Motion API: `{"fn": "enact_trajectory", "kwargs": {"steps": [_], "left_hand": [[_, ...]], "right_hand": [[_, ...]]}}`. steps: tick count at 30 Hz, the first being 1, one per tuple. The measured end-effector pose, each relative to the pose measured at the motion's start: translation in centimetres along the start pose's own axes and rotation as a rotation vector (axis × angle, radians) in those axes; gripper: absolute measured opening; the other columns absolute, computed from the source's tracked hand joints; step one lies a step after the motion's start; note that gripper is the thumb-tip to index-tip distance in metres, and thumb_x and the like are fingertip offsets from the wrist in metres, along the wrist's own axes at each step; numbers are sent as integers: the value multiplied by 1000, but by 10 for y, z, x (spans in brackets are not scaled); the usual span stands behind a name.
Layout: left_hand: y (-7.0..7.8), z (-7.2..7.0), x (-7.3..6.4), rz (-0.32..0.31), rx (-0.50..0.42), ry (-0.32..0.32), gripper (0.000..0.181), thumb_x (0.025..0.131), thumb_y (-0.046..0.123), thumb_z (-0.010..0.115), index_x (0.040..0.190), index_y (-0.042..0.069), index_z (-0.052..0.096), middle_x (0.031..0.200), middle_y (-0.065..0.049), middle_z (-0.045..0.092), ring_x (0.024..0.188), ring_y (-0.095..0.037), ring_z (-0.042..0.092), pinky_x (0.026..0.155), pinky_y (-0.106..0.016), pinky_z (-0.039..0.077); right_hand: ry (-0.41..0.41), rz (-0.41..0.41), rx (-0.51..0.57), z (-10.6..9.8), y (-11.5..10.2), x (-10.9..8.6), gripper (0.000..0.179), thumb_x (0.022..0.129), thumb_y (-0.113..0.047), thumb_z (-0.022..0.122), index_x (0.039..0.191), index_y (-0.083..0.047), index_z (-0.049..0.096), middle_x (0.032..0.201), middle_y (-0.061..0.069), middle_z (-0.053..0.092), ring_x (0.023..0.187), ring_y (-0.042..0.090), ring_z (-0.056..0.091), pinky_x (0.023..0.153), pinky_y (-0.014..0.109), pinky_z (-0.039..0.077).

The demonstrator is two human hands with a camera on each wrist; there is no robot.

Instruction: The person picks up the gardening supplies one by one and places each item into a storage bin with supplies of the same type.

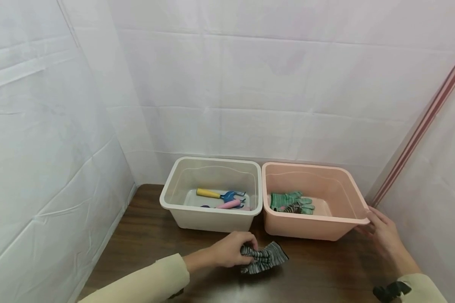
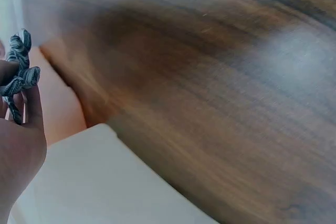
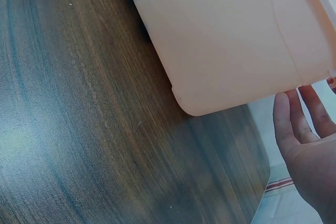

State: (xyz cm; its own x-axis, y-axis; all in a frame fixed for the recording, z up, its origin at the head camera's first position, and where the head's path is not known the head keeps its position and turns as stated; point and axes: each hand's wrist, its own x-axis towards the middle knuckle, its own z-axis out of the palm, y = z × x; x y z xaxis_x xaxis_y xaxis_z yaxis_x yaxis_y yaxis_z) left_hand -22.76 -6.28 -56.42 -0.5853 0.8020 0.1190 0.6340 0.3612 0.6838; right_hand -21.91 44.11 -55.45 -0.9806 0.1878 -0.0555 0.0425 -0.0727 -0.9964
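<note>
My left hand (image 1: 233,250) pinches a black-and-white striped knit glove (image 1: 267,257) over the table, in front of the two bins. The glove is bunched at the fingers, its cuff spreading to the right. At the left edge of the left wrist view, curled glove fingers (image 2: 21,80) stick out from the grip. On the far right, my right hand (image 1: 383,233) holds the pink bin (image 1: 307,229) by its front right rim corner; its fingers (image 3: 283,121) meet the bin's outer side just below the rim. Green striped gloves (image 1: 284,200) and a brown striped knit piece (image 1: 293,208) lie inside that bin.
Left of the pink bin, nearly touching it, stands a white bin (image 1: 212,219). It holds a yellow-handled blue hand fork (image 1: 212,193) and a pink-handled tool (image 1: 229,204). White sheeting (image 1: 227,84) hangs behind and beside the brown wooden table (image 1: 144,252).
</note>
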Motion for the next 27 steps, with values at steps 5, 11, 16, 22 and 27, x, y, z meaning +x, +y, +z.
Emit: {"fn": "enact_trajectory", "kwargs": {"steps": [5, 11, 16, 22, 27], "left_hand": [[6, -10, 3, -23, -20, 24, 24, 89, 9, 83, 106, 16, 69, 102, 11, 67, 95, 0, 60, 91, -20, 52], [11, -15, 4, -16, -26, 31, 22, 89, 10, 84, 105, 17, 69, 99, 13, 67, 92, -1, 59, 88, -18, 51], [17, -21, 8, 17, -26, 50, 23, 89, 9, 84, 103, 18, 69, 98, 13, 66, 93, -3, 59, 88, -17, 50], [25, -29, 14, 38, -39, 66, 23, 90, 9, 83, 104, 19, 68, 101, 12, 67, 95, -3, 60, 89, -18, 52], [29, -34, 18, 42, -53, 95, 23, 90, 7, 83, 104, 17, 68, 101, 10, 68, 94, -3, 61, 90, -18, 52]], "right_hand": [[1, -9, 19, 1, 0, -1, 44, 108, -32, 64, 149, -15, 59, 112, -23, 69, 100, 1, 72, 78, 30, 63], [-30, -14, 98, -2, 1, -3, 18, 110, -24, 61, 122, -30, 73, 111, -17, 75, 98, 7, 75, 79, 33, 64], [-37, -12, 91, -2, 0, -3, 19, 110, -25, 61, 126, -29, 72, 111, -16, 75, 98, 8, 75, 79, 32, 64], [-37, -9, 49, -1, 0, -3, 33, 111, -27, 60, 143, -22, 64, 114, -21, 72, 101, 4, 73, 79, 30, 63], [-29, -7, 14, 0, 1, -3, 49, 110, -30, 60, 156, -13, 52, 117, -24, 69, 104, -1, 70, 80, 28, 62]]}}
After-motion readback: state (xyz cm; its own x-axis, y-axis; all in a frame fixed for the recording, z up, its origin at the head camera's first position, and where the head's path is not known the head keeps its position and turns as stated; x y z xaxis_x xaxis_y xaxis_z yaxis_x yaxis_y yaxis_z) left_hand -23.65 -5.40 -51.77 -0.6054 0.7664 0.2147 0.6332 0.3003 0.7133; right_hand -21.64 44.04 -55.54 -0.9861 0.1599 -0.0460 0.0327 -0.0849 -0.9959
